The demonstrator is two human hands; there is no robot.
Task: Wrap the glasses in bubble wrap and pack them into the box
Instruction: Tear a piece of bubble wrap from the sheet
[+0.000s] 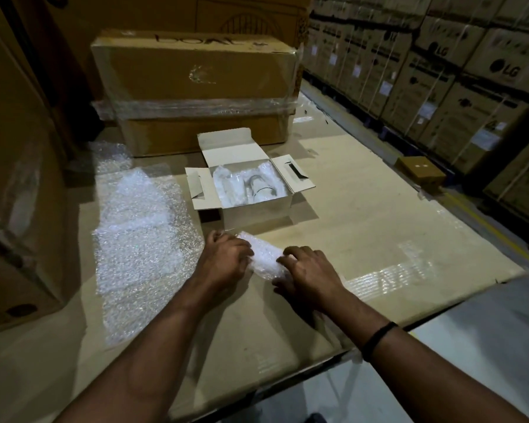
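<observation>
Curling their fingers, left hand [226, 258] and right hand [309, 273] grip the bubble-wrap bundle [264, 254]

Stacked cartons [501, 71] at right read "LG".

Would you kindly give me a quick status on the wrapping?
Left hand, right hand grip wrapped bundle. White box open, wrapped pieces inside. Nothing between bundle and box.
</observation>
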